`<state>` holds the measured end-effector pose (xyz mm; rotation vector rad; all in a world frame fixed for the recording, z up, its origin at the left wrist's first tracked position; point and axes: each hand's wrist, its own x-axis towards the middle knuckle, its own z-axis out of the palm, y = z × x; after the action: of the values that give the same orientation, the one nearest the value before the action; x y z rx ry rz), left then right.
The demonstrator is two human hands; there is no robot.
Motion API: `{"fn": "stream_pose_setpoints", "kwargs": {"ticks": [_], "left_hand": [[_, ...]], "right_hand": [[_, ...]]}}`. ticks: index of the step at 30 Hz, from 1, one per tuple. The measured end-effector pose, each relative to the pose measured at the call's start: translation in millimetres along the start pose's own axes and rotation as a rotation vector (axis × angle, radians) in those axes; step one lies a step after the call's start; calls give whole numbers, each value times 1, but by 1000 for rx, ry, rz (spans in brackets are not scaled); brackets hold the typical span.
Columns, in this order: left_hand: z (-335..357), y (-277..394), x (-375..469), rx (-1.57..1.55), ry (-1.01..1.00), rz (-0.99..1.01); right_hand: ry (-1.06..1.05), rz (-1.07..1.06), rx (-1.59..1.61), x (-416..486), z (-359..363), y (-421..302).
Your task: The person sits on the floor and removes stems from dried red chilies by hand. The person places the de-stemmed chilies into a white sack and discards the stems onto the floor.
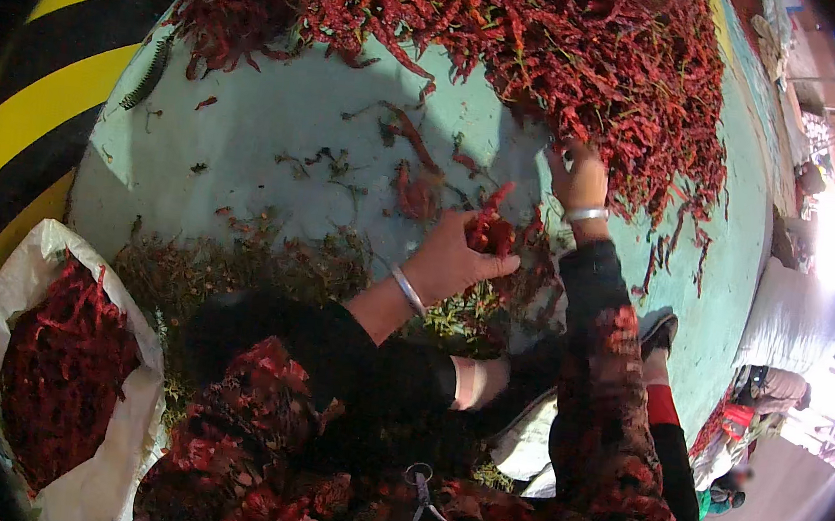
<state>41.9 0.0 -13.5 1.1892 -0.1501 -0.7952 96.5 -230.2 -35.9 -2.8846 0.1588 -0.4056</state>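
Observation:
My left hand (450, 255), with a silver bangle at its wrist, is closed around a few dried red chili peppers (494, 226). It hovers over the pale green floor surface (281, 115). At the near edge of a large heap of dried red chilies (595, 59), my right hand (582, 177) has its fingers bent. Its fingertips are partly in shadow, so I cannot tell whether they grip a chili. Loose chilies (414, 140) and broken-off stems (328, 165) lie beyond my left hand. Greenish stems (469, 314) are piled below it.
An open white woven sack (139, 414) of red chilies (68, 370) stands at lower left. Brown stem debris (236, 266) spreads beside it. A black comb-like strip (150, 73) lies near the yellow-and-black striped border (66, 76). Stuffed white sacks (796, 319) and people (722, 501) are at far right.

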Motion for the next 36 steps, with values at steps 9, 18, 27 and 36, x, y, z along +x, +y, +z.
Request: {"fn": "stream_pose_setpoints", "kwargs": {"ticks": [9, 18, 27, 36], "left_hand": [[-15, -14, 19, -225, 417, 81], [3, -3, 4, -497, 62, -8], [5, -13, -1, 144, -100, 149], [2, -7, -4, 69, -145, -11]], "right_hand": [[-272, 272, 470, -37, 12, -36], [-685, 485, 1117, -121, -66, -89], [-113, 368, 965, -106, -75, -85], [-315, 112, 318, -39, -8, -26]]}}
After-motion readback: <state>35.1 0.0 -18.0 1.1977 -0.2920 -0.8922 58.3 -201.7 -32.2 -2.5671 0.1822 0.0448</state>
